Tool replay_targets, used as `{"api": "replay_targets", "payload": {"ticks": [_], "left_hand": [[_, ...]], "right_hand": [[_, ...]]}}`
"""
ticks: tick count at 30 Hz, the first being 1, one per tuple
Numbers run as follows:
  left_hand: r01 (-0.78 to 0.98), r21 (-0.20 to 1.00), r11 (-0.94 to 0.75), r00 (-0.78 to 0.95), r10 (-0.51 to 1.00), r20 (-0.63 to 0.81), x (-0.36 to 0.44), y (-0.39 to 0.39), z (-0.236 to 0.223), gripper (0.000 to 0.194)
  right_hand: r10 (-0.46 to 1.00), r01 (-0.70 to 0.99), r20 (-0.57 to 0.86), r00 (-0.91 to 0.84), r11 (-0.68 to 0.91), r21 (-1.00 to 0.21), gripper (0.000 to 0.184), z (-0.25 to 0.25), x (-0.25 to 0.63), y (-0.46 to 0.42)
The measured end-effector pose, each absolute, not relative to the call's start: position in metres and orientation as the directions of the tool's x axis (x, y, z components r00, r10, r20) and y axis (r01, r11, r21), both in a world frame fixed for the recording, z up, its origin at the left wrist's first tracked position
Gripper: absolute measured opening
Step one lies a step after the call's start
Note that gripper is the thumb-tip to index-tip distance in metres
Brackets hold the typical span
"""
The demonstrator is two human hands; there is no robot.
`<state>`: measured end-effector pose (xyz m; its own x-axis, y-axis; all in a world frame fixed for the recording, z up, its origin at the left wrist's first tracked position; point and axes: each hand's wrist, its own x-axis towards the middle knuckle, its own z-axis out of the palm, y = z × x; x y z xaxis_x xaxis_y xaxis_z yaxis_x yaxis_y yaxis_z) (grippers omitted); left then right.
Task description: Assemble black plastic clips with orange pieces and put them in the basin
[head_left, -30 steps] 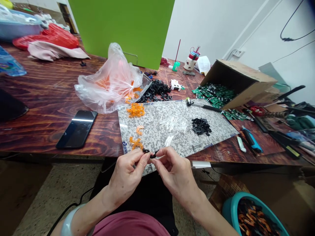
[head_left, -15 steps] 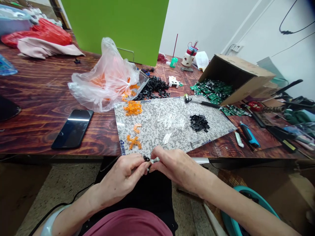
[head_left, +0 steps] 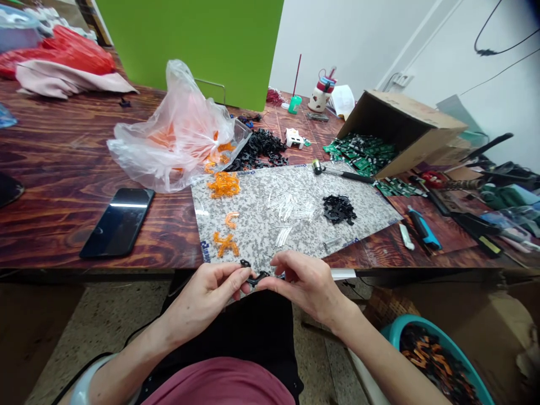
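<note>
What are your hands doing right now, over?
Left hand and right hand pinching a small black plastic piece. Speckled board just beyond. Nothing in the way.

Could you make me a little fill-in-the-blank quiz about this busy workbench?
The left hand and right hand hold a small piece coloured ____.
The smartphone lies to the ____ of the speckled board.
The cardboard box lies tipped on its ____, green packets spilling out.
The teal basin holds black and ____ pieces.

Answers: black; left; side; orange.

nothing legible (blue print (head_left: 205,251) on speckled sheet (head_left: 248,236) too blurred)
</note>
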<state>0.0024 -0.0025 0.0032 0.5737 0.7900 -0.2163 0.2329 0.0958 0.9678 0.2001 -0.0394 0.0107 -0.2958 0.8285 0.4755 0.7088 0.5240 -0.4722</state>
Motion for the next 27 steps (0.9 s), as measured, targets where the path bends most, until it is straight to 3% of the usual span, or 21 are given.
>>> {"api": "replay_targets", "payload": {"ticks": [27], "left_hand": [[0.221,0.975,-0.026,0.478,0.874,-0.085,0.0,0.001,0.001,0.029]], "right_hand": [[0.876,0.68,0.417,-0.241,0.46,-0.572,0.017,0.005,0.189,-0.036]]}}
